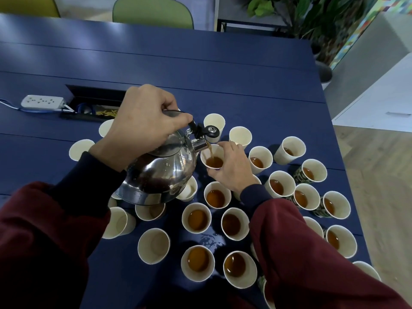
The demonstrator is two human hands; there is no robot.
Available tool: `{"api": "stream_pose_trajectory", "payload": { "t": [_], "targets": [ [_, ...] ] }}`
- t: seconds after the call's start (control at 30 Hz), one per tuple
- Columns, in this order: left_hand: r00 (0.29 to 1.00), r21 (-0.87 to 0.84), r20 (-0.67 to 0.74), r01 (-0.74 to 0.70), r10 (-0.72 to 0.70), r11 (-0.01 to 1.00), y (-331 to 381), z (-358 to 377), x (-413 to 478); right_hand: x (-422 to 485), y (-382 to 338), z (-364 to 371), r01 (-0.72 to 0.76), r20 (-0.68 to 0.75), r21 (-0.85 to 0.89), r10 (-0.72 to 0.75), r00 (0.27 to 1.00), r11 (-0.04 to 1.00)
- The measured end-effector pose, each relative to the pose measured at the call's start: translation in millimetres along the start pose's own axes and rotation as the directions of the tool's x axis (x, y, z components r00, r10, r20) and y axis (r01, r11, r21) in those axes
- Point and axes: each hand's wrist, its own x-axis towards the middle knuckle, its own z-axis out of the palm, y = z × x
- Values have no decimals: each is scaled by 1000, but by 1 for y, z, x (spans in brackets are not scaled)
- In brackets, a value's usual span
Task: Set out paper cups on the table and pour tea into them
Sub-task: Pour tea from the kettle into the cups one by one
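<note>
My left hand (142, 126) grips the black handle of a shiny steel kettle (160, 172), tilted to the right. Brown tea streams from its spout into a paper cup (211, 159) that my right hand (231, 168) holds at its side. Several paper cups stand around on the blue table (200, 70). Those at the right and front, such as one cup (215, 198), hold tea. Cups at the left, like one near the front (153, 246) and one at the far left (80, 149), look empty. The kettle hides parts of a few cups.
A white power strip (42, 101) lies at the left beside an open cable hatch (95, 103). A wet patch (210, 240) shines between the front cups. Green chairs (153, 12) stand behind the table. A plant (312, 21) and wooden floor lie to the right.
</note>
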Motion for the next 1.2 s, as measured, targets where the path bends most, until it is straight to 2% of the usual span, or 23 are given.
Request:
{"api": "stream_pose_trajectory", "payload": {
  "t": [0.2,0.33,0.4,0.5,0.57,0.67,0.77,0.83,0.93,1.03,1.2],
  "targets": [
    [1000,-67,-11,22,-23,997,-6,1,0,5,2,8,-61,113,-38,65,992,997],
    [998,-137,-24,57,-61,989,-7,1,0,8,4,-1,-96,229,17,90,969,995],
    [997,-154,-33,62,-68,986,-7,0,0,14,5,-14,-98,163,44,90,983,994],
    [996,-179,-44,69,-78,981,-7,0,1,28,11,-36,-35,-138,42,41,990,998],
    [996,-191,-46,69,-79,979,-6,0,3,40,18,-44,-52,-210,-43,42,977,998],
    [996,-197,-45,65,-75,978,-7,-1,7,57,29,-47,-137,-13,-276,139,990,951],
    [996,-201,-34,71,-80,977,-9,-1,10,63,39,-42,-147,182,-347,220,958,926],
    [996,-205,-30,76,-84,976,-11,-1,12,62,43,-36,-138,203,-340,215,955,930],
    [995,-237,-39,83,-95,968,-15,-1,15,66,46,-35,-141,145,-333,199,969,932],
    [994,-252,-51,80,-96,964,-17,-3,16,70,48,-36,-154,138,-249,192,972,956],
    [996,-243,-45,66,-79,968,-18,-12,14,61,26,-41,-160,-3,165,162,987,973]
  ]
}}
